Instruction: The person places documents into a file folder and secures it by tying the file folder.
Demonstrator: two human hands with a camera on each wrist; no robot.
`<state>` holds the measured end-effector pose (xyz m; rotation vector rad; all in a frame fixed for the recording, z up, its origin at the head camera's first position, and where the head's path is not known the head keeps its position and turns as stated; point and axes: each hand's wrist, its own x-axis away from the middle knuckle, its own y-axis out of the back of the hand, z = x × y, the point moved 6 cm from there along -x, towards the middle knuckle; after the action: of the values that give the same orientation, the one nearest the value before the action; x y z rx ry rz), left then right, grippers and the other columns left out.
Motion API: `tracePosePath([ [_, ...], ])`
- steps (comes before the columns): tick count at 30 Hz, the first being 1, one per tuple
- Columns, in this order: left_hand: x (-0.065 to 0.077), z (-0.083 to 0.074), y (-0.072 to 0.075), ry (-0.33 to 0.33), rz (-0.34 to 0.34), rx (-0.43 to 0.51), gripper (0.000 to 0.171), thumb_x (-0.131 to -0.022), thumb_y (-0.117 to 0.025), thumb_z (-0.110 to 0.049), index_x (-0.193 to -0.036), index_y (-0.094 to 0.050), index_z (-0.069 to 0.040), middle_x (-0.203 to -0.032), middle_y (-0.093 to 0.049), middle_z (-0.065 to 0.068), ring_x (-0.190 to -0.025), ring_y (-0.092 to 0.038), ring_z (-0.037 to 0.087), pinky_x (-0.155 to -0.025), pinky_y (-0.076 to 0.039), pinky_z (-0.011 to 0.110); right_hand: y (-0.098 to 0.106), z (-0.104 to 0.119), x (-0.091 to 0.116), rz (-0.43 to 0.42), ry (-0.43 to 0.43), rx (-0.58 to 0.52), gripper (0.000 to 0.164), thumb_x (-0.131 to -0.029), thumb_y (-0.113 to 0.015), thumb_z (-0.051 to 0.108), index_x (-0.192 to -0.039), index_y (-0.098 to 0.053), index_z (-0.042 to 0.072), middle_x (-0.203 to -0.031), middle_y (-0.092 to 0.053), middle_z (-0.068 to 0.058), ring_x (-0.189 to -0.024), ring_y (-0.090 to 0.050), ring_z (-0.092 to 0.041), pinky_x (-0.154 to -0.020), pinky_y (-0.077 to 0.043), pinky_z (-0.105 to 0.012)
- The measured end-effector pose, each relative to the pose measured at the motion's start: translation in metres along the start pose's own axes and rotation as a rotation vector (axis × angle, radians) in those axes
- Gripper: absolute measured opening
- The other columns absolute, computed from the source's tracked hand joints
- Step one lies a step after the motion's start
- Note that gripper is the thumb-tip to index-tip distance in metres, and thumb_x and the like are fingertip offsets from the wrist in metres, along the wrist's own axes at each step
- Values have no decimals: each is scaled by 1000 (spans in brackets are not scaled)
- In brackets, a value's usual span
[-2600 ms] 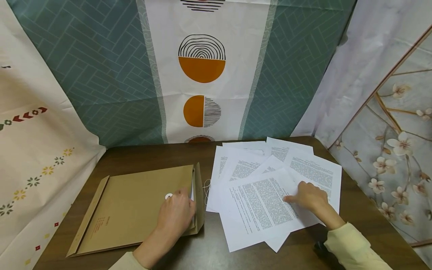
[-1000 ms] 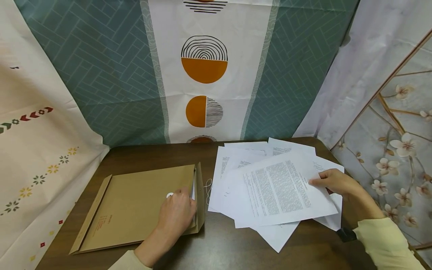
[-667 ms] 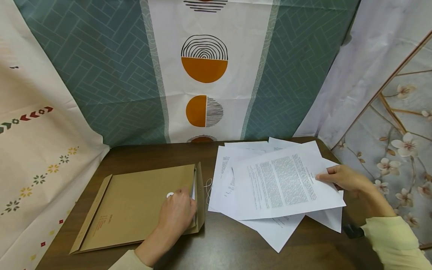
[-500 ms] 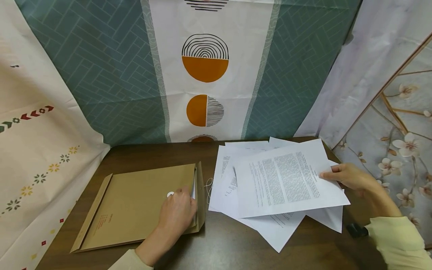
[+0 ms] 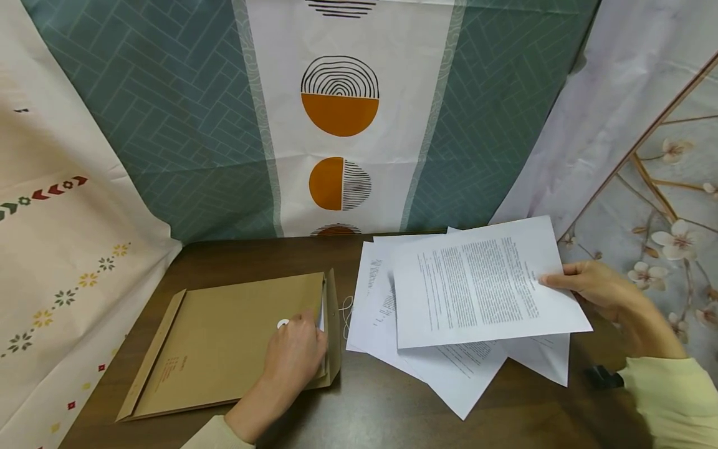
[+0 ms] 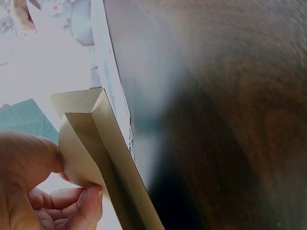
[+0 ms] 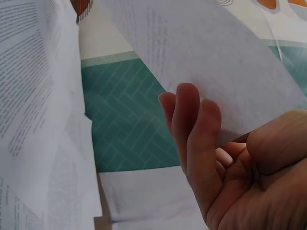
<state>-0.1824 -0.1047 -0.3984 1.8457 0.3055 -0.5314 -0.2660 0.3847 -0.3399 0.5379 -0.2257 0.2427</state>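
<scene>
A brown kraft document envelope (image 5: pixel 241 343) lies at the left of the table, its flap (image 5: pixel 332 330) standing up along the right side. My left hand (image 5: pixel 294 355) pinches the upper panel at the mouth, thumb and fingers on either face, as the left wrist view shows. A white edge of something inside peeks out beside the knuckles. On the right, my right hand (image 5: pixel 594 284) holds a printed paper sheet (image 5: pixel 477 287) by its right edge, thumb on top and fingers beneath. That sheet is raised and tilted above a spread of other printed papers (image 5: pixel 454 368).
A loose white string (image 5: pixel 346 315) lies between envelope and papers. The dark wooden table (image 5: pixel 387 418) ends at a hanging patterned cloth (image 5: pixel 342 125) behind. Cloths also hang at the left and right. A black band (image 5: pixel 603 377) sits at my right wrist.
My right hand, first pointing onto the top sheet, has gripped its edge and lifted it up and to the right. More of the papers below shows. The left hand keeps its place on the envelope.
</scene>
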Motion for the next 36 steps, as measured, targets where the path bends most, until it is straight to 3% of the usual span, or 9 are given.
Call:
tracePosePath([
  [13, -1, 0, 0, 3, 9, 3, 16, -80, -65, -3, -71, -52, -3, -62, -58, 16, -51, -61, 37, -44, -47, 48, 2, 25, 14, -14, 51, -71, 20, -105, -59, 16, -102, -78, 8, -91, -77, -3, -75, -73, -20, -65, -60, -37],
  [17, -1, 0, 0, 0, 3, 2, 16, -79, -65, -4, -71, -52, -3, -63, -59, 17, -53, -62, 39, -45, -47, 49, -4, 32, 13, -57, 73, -64, 20, -104, -62, 19, -105, -75, 4, -90, -75, 0, -74, -70, -17, -64, -58, -34],
  [29, 0, 0, 0, 18, 18, 12, 18, -79, -65, -4, -68, -51, -4, -62, -58, 16, -52, -61, 38, -44, -47, 49, -41, 60, 7, -133, 144, -91, 45, -103, -64, 26, -123, -63, -14, -87, -73, 6, -70, -64, -11, -62, -56, -30],
  [36, 0, -1, -1, 27, 29, 15, 16, -80, -65, -4, -70, -52, -3, -65, -59, 16, -54, -62, 39, -46, -47, 50, -62, 70, 3, -132, 159, -131, 50, -102, -66, 28, -125, -62, -16, -91, -75, 6, -75, -66, -12, -66, -57, -31],
])
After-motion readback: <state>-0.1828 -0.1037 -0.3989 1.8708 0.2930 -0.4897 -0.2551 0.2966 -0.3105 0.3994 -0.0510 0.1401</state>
